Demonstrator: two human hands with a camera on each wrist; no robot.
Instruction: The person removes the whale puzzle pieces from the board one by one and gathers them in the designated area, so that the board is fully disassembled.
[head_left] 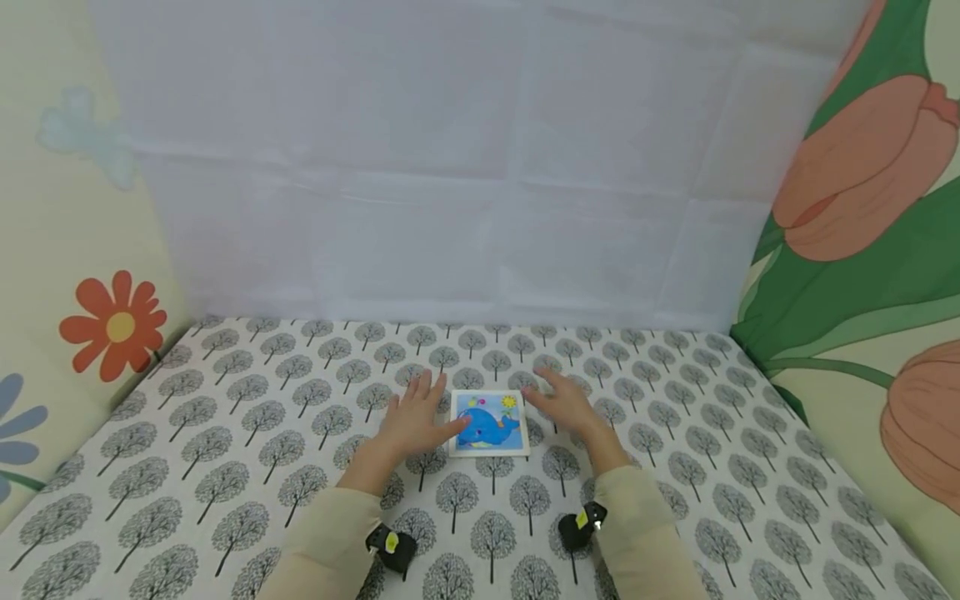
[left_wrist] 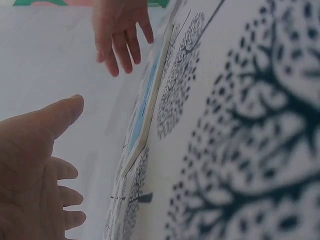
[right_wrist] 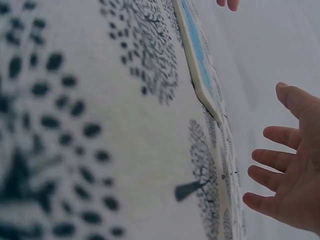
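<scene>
A square picture board (head_left: 489, 427) with a white rim and a blue whale on it lies flat on the tree-print cloth. My left hand (head_left: 417, 418) is at its left side, fingers spread, and the thumb overlaps the board's left edge in the head view. At the board's right side my right hand (head_left: 563, 403) has its fingers extended, the tips near the upper right corner. Both wrist views show the hands raised over the cloth with nothing in them. The board (left_wrist: 145, 107) appears edge-on in the left wrist view, and its pale rim (right_wrist: 197, 75) shows in the right.
The cloth (head_left: 247, 467) with grey trees covers the whole table. A white sheet (head_left: 450, 167) hangs behind it. Flower-print panels stand left (head_left: 82, 208) and right (head_left: 862, 333). A black wrist device sits on each sleeve.
</scene>
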